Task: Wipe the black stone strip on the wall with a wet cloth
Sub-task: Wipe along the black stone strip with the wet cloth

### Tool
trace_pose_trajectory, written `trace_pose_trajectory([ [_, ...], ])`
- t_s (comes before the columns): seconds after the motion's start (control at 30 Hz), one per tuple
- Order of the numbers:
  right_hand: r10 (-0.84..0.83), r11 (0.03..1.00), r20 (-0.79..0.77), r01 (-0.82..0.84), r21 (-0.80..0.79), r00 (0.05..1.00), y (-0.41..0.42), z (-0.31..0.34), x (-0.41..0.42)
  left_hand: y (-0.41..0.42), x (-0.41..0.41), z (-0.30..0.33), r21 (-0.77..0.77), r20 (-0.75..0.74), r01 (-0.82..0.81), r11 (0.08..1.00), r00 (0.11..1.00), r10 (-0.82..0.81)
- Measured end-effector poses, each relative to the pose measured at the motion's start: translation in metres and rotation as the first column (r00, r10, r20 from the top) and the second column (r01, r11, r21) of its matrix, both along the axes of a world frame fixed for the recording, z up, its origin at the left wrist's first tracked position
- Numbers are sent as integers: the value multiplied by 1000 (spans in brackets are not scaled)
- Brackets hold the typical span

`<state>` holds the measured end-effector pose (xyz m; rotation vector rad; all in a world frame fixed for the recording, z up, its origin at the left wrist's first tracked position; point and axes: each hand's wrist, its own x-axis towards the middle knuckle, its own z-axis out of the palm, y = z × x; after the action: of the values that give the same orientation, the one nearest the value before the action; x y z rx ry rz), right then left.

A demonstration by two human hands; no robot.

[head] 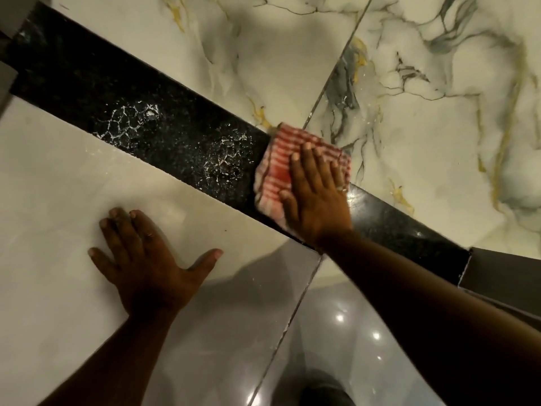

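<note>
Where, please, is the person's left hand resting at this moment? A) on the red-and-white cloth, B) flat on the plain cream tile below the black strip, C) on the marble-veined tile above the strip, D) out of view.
B: the left hand lies open and flat on the cream tile below the black stone strip, while the right hand presses the red-and-white striped cloth onto the strip.
</note>
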<state>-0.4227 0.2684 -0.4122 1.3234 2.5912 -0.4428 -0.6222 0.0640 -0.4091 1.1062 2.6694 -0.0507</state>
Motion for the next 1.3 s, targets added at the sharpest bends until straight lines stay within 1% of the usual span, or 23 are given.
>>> trace_pose_trajectory([
  [0.1, -214, 977, 56, 214, 19, 975, 15, -3, 31, -1, -1, -2, 1, 16, -7, 1000, 1000, 7],
  [0.13, -253, 968, 67, 252, 19, 965, 10, 0, 45, -1, -1, -2, -1, 23, -7, 1000, 1000, 7],
  [0.17, -245, 970, 68, 245, 15, 967, -1, 4, 56, -1, -2, -3, -3, 22, -8, 1000, 1000, 8],
  [0.23, -150, 989, 41, 151, -9, 988, -41, 12, 60, -1, -2, -3, -4, 22, -10, 1000, 1000, 10],
  [0.3, -46, 999, -10, 46, -2, 999, -76, 11, 41, -2, -1, -2, 10, 29, -13, 1000, 999, 13],
  [0.33, -21, 1000, -25, 21, -1, 999, -84, 8, 24, -2, 0, -2, 15, 27, -7, 1000, 1000, 7],
  [0.43, 45, 999, -21, -46, -10, 999, -69, 0, -17, -3, -1, -3, 17, 18, 21, 1000, 1000, -22],
  [0.53, 131, 991, -33, -132, -26, 991, -25, 0, -24, -2, -1, 0, 13, 31, 3, 1000, 1000, -3],
  [0.6, 111, 994, -30, -111, -2, 993, 5, -2, -20, -1, -1, -2, 13, 32, 8, 1000, 999, -8],
  [0.67, 19, 1000, 1, -19, 15, 1000, 21, -4, -5, -1, -1, -3, 1, 29, 9, 1000, 1000, -9],
  [0.73, -83, 996, 34, 82, 18, 996, 19, -5, 21, -1, -1, -2, -23, 48, 4, 1000, 999, -3],
  [0.77, -104, 995, 40, 104, 11, 994, 10, -3, 36, -1, -3, -1, -30, 58, 3, 1000, 998, -2],
  [0.8, -86, 996, 47, 86, 3, 995, -3, 1, 48, 1, -4, 0, -37, 67, 8, 999, 998, -6],
  [0.87, 57, 998, 30, -57, -15, 998, -42, 11, 58, 3, -5, 4, -43, 100, 14, 999, 995, -10],
  [0.93, 227, 974, -12, -227, -8, 974, -86, 12, 46, 2, -6, 4, -31, 139, 29, 999, 990, -25],
  [0.97, 254, 967, -21, -254, -13, 967, -102, 11, 31, -3, -11, 3, -22, 141, 54, 998, 989, -51],
  [1.0, 248, 968, -38, -249, -19, 968, -107, 8, 7, -9, -23, 2, -16, 132, 89, 996, 987, -87],
  [1.07, 231, 973, -78, -230, 15, 970, -86, 3, -49, -27, -59, 3, -28, 73, 126, 992, 990, -124],
  [1.13, 196, 980, -62, -193, 54, 979, -43, 0, -89, -40, -96, 6, -74, 40, 89, 993, 996, -86],
  [1.17, 164, 985, -49, -160, 65, 985, -21, -2, -96, -42, -109, 8, -99, 38, 71, 993, 997, -68],
  [1.23, 97, 992, -22, -95, 81, 995, 9, -6, -85, -41, -118, 7, -104, 29, 73, 992, 997, -70],
  [1.3, -35, 996, 11, 34, 86, 999, 15, -6, -57, -42, -119, 8, -110, 52, 98, 989, 994, -92],
])
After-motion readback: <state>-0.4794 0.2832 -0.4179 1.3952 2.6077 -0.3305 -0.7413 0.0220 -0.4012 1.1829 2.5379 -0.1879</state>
